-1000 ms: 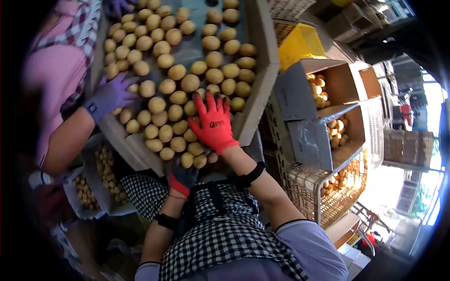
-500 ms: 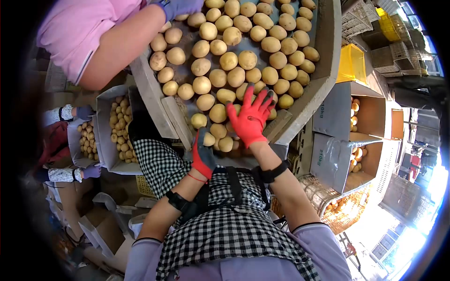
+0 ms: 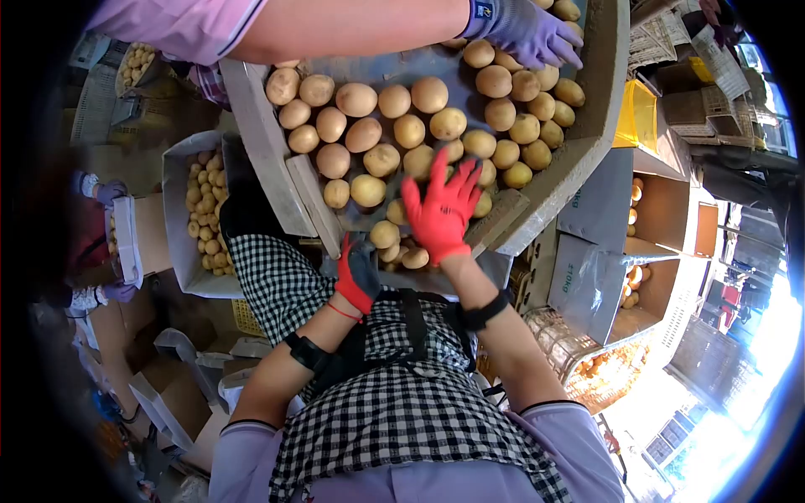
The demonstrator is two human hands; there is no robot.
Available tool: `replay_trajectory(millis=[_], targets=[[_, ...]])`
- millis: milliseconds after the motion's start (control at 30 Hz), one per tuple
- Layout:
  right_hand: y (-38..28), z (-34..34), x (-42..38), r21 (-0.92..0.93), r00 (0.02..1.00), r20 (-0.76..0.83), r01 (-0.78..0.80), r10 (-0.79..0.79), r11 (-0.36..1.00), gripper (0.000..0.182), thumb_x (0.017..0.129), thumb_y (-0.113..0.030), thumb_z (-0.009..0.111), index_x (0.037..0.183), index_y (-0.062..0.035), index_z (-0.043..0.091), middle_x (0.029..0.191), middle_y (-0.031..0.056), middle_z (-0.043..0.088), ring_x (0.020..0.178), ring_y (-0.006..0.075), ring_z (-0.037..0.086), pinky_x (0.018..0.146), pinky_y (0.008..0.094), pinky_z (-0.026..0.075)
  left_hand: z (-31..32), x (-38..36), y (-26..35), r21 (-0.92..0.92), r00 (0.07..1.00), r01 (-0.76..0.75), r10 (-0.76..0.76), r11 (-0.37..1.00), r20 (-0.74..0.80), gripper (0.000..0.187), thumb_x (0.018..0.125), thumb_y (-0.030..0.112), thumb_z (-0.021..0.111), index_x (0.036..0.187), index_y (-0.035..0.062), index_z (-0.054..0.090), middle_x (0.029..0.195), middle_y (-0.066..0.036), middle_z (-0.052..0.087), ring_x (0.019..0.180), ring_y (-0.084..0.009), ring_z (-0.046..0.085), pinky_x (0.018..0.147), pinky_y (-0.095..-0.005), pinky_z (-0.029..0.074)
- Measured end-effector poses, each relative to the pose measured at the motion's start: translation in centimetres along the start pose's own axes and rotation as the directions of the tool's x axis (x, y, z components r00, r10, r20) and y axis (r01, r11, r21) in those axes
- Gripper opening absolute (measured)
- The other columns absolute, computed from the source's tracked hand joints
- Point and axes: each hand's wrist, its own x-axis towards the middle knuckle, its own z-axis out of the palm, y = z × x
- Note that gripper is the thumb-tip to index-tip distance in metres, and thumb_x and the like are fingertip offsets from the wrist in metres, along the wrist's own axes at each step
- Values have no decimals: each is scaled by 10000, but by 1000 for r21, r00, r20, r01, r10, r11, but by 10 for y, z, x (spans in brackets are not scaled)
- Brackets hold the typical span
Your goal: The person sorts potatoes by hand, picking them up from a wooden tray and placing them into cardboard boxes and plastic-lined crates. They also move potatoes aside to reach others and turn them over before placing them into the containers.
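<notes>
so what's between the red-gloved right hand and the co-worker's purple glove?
Head view: potatoes lying loose on the sorting tray fill the stretch between the right hand and the purple glove. Nothing else shows there.

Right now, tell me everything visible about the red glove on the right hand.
The red knit work glove covers the whole right hand up to the wrist, ending in a snug cuff above a bare forearm that wears a black wrist strap. The fabric looks like matte, coated knit. The fingers are spread, back of the hand up, reaching forward. It lies flat over the round tan potatoes at the near end of the grey sorting trough, touching several. Whether it grips one cannot be told.
</notes>
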Motion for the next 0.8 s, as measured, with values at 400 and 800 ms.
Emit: replay_trajectory(millis=[400, 800], targets=[[-10, 0, 43, -202, 969, -245, -71, 20, 977, 714, 930, -538, 617, 1546, -215, 455, 1553, 402, 266, 1426, 646, 224, 1168, 709, 188, -14, -2, -16, 418, 978, -210, 194, 884, 81, 608, 1005, 245, 655, 1532, 142, 370, 1555, -91, 436, 1387, -234, 483, 1132, -451, 452], [-27, -14, -17, -96, 948, -111, 288, -298, 953, 697, 870, -391, 698, 1498, -160, 505, 1482, 271, 449, 1435, 511, 336, 1167, 671, 248, 9, 8, 11, -595, 930, 347, -346, 725, 120, 732, 1002, 635, 461, 1591, 214, 357, 1633, -78, 385, 1422, -350, 469, 1188, -571, 347]])
